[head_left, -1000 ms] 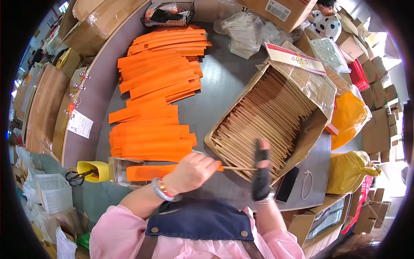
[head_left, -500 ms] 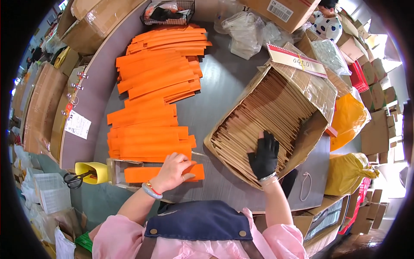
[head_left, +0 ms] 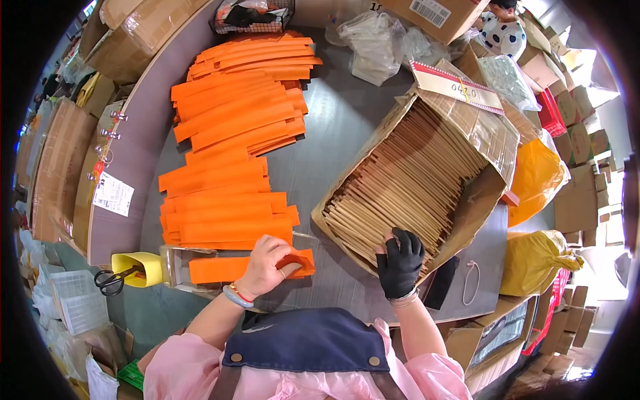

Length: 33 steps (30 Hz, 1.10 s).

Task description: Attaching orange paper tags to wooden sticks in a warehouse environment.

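My left hand pinches the right end of an orange paper sleeve, whose end bulges apart beneath the fingers. That sleeve lies in a small clear holder at the table's near side. Beyond it, many flat orange sleeves are spread in overlapping rows. My right hand, in a black fingerless glove, is over the near edge of a tilted cardboard box packed with thin wooden sticks. Its fingers are curled, thumb close to the fingertips, beside the stick ends; whether a stick is between them is hidden.
Scissors stand in a yellow cup at the left edge. A wire basket, plastic bags and a carton are at the back. Yellow bags sit at right. A person is beyond.
My right hand has drawn back toward me from over the sticks, its fingers now curled. My left hand has stayed at the sleeve, whose end has lifted and opened.
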Each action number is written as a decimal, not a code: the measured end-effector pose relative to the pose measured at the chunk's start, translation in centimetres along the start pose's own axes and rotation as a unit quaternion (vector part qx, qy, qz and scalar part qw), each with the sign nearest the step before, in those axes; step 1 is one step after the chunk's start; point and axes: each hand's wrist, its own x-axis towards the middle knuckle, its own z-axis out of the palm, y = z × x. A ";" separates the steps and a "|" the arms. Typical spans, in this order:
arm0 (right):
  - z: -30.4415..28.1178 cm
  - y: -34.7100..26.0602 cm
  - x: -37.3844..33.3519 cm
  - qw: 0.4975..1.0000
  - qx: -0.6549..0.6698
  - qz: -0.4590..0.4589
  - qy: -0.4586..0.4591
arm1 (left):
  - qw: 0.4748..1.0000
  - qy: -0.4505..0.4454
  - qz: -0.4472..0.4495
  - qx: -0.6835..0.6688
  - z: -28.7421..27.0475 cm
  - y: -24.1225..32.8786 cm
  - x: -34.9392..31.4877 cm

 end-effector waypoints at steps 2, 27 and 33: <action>0.3 0.2 -0.2 1.000 -0.007 -0.001 0.002 | 1.000 -0.003 0.000 -0.001 0.1 -0.2 0.0; 1.6 -0.3 -1.2 0.995 -0.064 0.051 -0.053 | 0.998 -0.028 -0.008 -0.050 -0.2 -0.3 0.1; 0.1 -0.2 -1.4 0.997 -0.045 0.047 -0.028 | 0.998 -0.021 -0.014 -0.052 0.0 -0.8 -0.3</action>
